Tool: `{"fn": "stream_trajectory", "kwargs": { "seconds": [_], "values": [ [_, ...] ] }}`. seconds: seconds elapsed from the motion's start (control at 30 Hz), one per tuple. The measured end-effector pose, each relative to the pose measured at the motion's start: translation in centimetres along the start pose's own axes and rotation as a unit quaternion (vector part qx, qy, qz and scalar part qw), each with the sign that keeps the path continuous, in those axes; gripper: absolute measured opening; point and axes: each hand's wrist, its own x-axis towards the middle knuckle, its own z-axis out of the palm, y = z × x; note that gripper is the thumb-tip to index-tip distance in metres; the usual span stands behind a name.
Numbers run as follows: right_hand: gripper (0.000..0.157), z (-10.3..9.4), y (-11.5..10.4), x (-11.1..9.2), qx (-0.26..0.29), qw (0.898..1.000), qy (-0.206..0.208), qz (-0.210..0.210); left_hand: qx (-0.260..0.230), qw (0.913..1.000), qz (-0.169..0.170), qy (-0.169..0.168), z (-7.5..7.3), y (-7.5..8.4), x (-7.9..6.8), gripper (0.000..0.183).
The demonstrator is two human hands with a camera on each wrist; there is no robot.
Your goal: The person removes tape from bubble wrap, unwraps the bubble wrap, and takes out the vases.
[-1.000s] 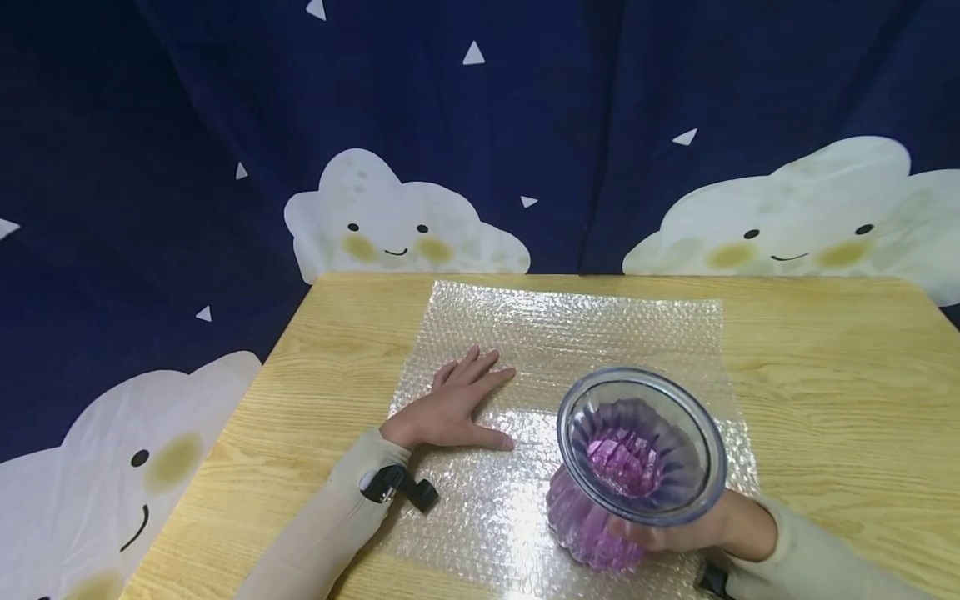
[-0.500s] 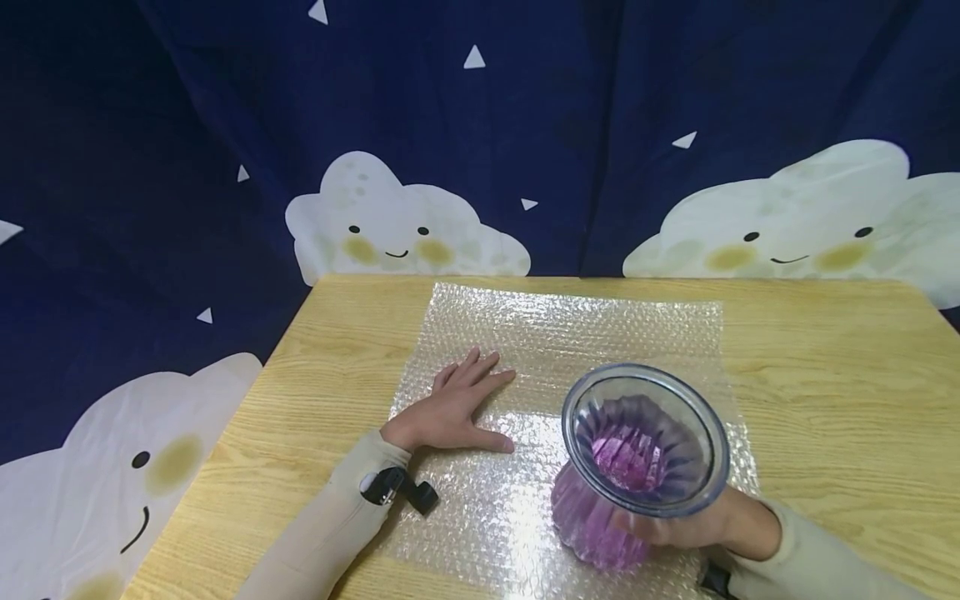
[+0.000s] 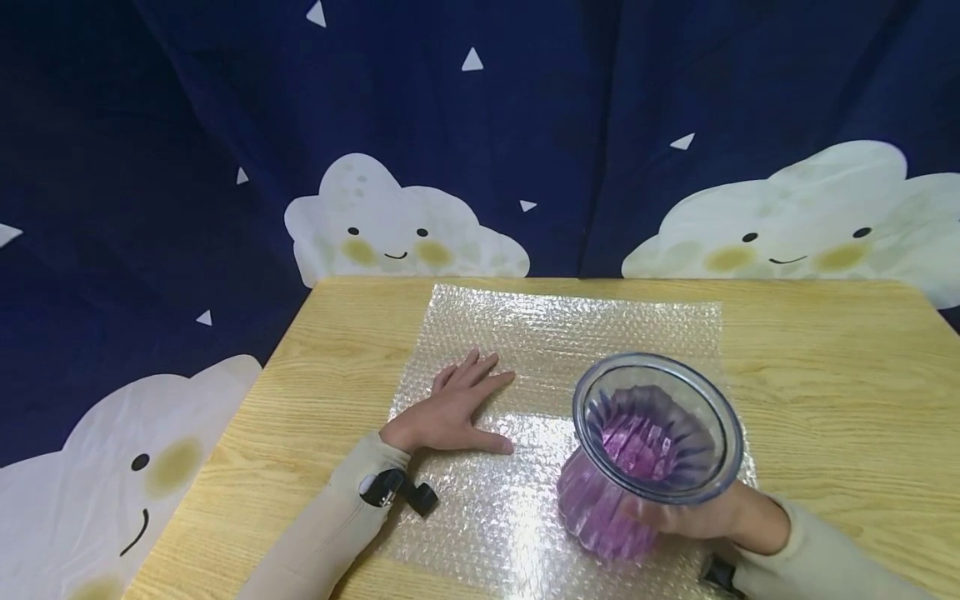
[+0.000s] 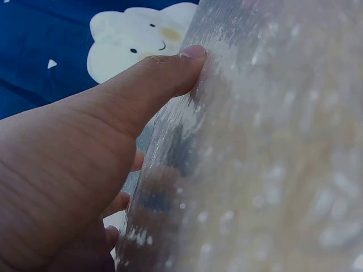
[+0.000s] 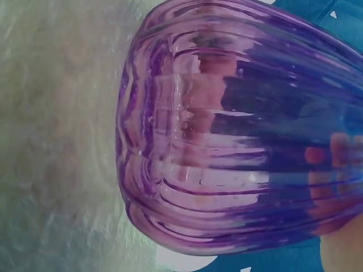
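A ribbed glass vase [image 3: 606, 507], purple at the base and fading to clear bluish at its wide flared rim, is over the right part of the bubble wrap [image 3: 517, 329]. My right hand [image 3: 701, 512] grips the vase below the rim, and its mouth faces up toward the head camera. The right wrist view shows the purple fluted base [image 5: 187, 130] close over the wrap, with fingers visible through the glass. My left hand [image 3: 450, 415] rests on the left part of the wrap, fingers spread and thumb out to the right, holding nothing.
A light wooden table [image 3: 840, 392] lies under the bubble wrap sheet. Behind it and to the left hangs a dark blue curtain [image 3: 570, 108] printed with smiling clouds and white triangles. Each wrist wears a strap with a small black device [image 3: 397, 487].
My right hand has shifted the vase slightly to the right and away from me. The left hand stays flat in the same spot on the bubble wrap.
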Motion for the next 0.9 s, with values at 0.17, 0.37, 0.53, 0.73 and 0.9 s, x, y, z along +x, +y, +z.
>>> {"fn": "stream_trajectory", "kwargs": {
  "seconds": [0.17, 0.37, 0.53, 0.73, 0.9],
  "values": [
    [0.073, -0.7, -0.2, -0.4, -0.042, 0.999, 0.015, 0.029, -0.002, 1.0000, -0.002, -0.002, -0.1, 0.1, -0.1, 0.104],
    [0.070, -1.5, -0.5, 0.0, 0.008, 0.998, 0.014, 0.061, -0.002, 1.0000, -0.006, -0.003, -0.1, 0.1, -0.2, 0.104],
    [0.067, -2.3, -0.6, 0.7, 0.030, 0.998, 0.005, 0.057, 0.003, 1.0000, -0.007, -0.004, 0.0, 0.1, -0.1, 0.104],
    [0.062, -3.4, -1.0, 0.9, -0.013, 0.998, 0.008, 0.060, -0.001, 1.0000, -0.005, -0.004, 0.0, 0.1, -0.1, 0.104],
    [0.060, -3.8, -1.0, 1.0, -0.027, 0.998, 0.021, 0.057, -0.002, 1.0000, -0.003, -0.002, 0.0, 0.1, -0.2, 0.103]
  ]
}}
